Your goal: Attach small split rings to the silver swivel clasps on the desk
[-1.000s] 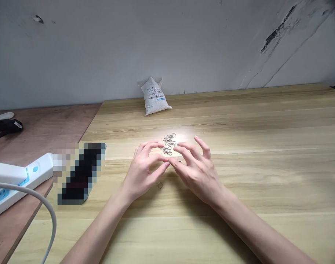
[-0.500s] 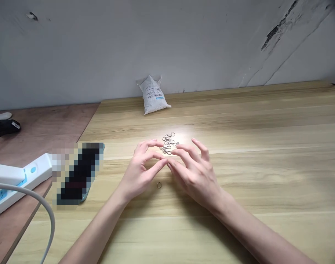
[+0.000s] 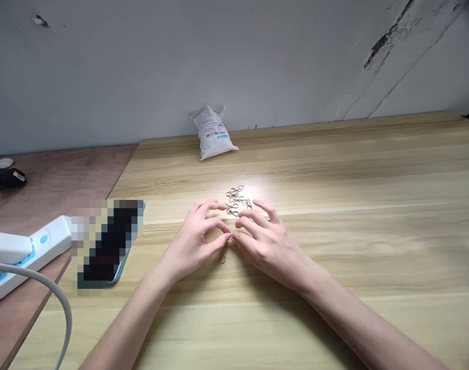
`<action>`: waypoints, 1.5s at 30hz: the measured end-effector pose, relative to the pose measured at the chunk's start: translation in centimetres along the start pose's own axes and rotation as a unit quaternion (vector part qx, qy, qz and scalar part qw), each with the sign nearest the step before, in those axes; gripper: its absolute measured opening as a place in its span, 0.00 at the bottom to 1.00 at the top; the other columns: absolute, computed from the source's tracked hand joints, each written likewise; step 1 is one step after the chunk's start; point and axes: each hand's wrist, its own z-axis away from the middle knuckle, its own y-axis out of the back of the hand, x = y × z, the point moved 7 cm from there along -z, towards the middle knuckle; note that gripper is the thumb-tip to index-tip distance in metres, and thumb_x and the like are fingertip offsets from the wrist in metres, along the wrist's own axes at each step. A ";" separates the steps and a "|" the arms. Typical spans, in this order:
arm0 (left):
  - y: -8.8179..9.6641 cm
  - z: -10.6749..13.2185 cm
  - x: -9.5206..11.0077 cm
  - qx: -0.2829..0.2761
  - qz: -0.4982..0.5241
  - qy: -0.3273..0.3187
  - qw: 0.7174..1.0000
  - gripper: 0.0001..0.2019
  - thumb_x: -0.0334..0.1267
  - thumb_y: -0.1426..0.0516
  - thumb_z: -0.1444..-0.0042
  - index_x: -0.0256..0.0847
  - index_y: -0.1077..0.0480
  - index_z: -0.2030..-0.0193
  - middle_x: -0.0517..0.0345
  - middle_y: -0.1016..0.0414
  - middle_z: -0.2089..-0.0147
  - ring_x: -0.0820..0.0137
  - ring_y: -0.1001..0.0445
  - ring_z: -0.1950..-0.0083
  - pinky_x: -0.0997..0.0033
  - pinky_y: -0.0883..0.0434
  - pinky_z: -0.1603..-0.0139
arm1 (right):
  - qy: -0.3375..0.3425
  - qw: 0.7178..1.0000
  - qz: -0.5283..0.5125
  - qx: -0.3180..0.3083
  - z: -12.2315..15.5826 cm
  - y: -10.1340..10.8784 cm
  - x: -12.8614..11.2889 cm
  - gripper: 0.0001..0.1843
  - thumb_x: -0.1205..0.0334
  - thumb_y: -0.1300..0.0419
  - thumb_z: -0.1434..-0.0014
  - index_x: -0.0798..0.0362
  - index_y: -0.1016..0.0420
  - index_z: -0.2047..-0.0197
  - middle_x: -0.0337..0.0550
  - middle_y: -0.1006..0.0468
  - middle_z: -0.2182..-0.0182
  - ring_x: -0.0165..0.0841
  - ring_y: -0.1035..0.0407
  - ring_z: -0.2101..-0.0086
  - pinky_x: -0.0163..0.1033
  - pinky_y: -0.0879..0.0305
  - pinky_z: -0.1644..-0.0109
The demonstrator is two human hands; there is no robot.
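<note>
Okay, starting nearest us: our left hand (image 3: 190,241) and right hand (image 3: 270,246) sit low over a light wood-grain tabletop (image 3: 334,329). Both are loosely curled with the fingers arched, neither spread flat nor pressed together. They nearly meet at the tips in the middle, and honestly we can't tell from this view whether they're pinching something tiny or just closing in on the spot. That arched shape looks like the kind you'd use for picking at very small parts.

Just below the gap between our hands lies a small metal ring (image 3: 222,259), on its own on the wood. Just past our fingers is a loose heap of silvery clasps and rings (image 3: 236,199), close enough to reach without moving our arms much.

Off to the left, a blurred-out phone (image 3: 118,275) lies on the tabletop, and beyond the table's edge a white power strip (image 3: 34,247) sits on a reddish wooden board (image 3: 60,180), probably kept aside from the work area. A grey cable (image 3: 53,290) curves across in front of it. Farther back, a white plastic bag (image 3: 213,134) slumps against a scuffed grey wall (image 3: 103,77).
</note>
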 end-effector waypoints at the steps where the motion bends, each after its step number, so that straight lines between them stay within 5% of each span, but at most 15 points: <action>1: 0.0 0.0 0.0 -0.007 -0.006 -0.006 1.000 0.04 0.35 0.42 0.40 0.43 0.26 0.66 0.53 0.32 0.42 0.58 0.41 0.35 0.48 0.36 0.38 | 0.001 1.000 -0.002 -0.002 0.0 0.0 0.0 0.10 0.71 0.45 0.36 0.54 0.25 0.67 0.41 0.23 0.66 0.34 0.31 0.55 0.51 0.48 0.34; 25: -1.2 0.2 0.3 -0.068 -0.030 -0.023 0.997 0.05 0.31 0.44 0.42 0.42 0.31 0.69 0.54 0.30 0.44 0.60 0.39 0.36 0.52 0.37 0.37 | -0.002 0.999 -0.038 -0.026 0.3 -0.7 0.1 0.10 0.69 0.46 0.36 0.53 0.27 0.68 0.42 0.25 0.67 0.34 0.33 0.59 0.49 0.44 0.38; 45: -0.6 0.0 0.7 -0.013 -0.043 -0.033 0.998 0.05 0.30 0.43 0.42 0.42 0.32 0.68 0.56 0.27 0.47 0.61 0.37 0.38 0.55 0.41 0.40 | -0.026 0.997 -0.072 -0.023 0.4 -1.1 0.5 0.14 0.68 0.48 0.34 0.55 0.26 0.69 0.42 0.26 0.69 0.33 0.33 0.62 0.48 0.42 0.41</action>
